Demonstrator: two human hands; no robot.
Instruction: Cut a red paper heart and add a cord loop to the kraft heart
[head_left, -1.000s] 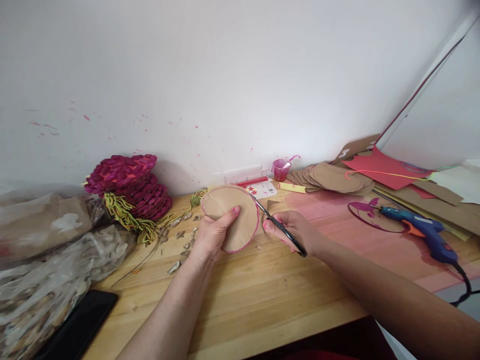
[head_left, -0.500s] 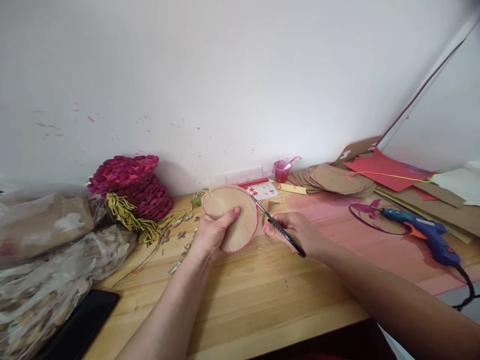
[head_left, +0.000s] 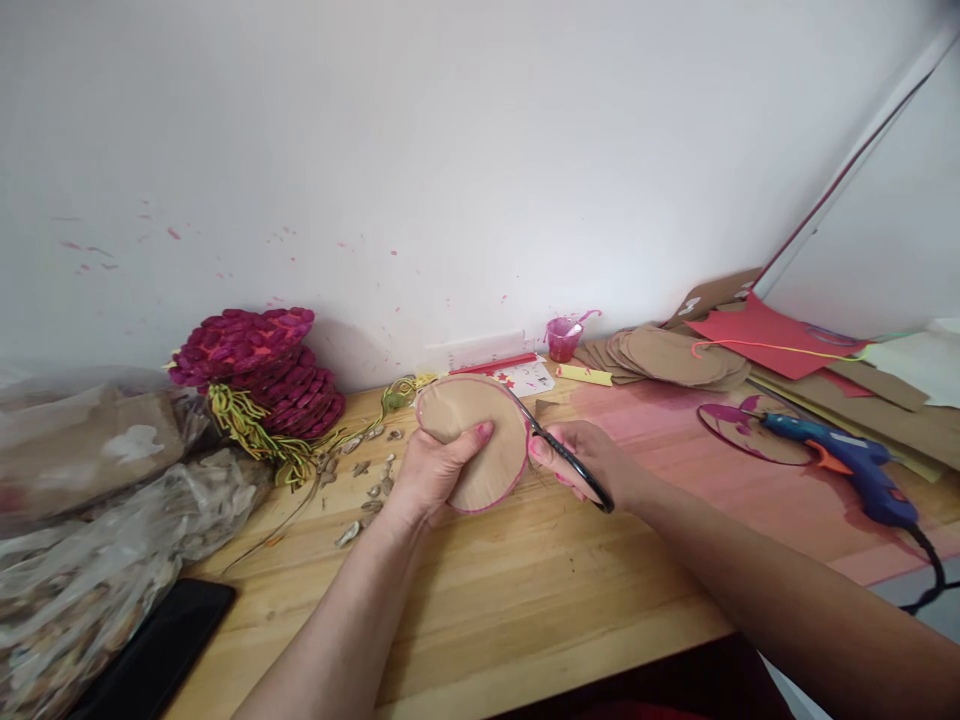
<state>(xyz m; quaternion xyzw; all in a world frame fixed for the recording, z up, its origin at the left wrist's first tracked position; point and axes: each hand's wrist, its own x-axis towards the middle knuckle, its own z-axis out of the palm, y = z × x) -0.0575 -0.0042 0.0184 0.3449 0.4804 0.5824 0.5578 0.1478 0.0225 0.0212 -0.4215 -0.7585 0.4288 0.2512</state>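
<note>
A round brown cardboard disc with a magenta edge is gripped in my left hand, the thumb lying flat on its face. My right hand holds black-handled scissors, whose blades meet the disc's upper right edge. The fingers of my right hand are wrapped round the handles and nearly touch the disc's right side. Parts of the blades are hidden at the disc. A small dark cardboard scrap lies on the table behind the scissors.
At left stand stacked magenta pieces with yellow-green yarn, plastic bags and a black phone. Behind are a pink cup and cardboard discs. At right, a blue glue gun rests by red paper.
My left hand and the disc have shifted slightly right, toward the scissors. The scissors have turned a little in my right hand, and their blades show less.
</note>
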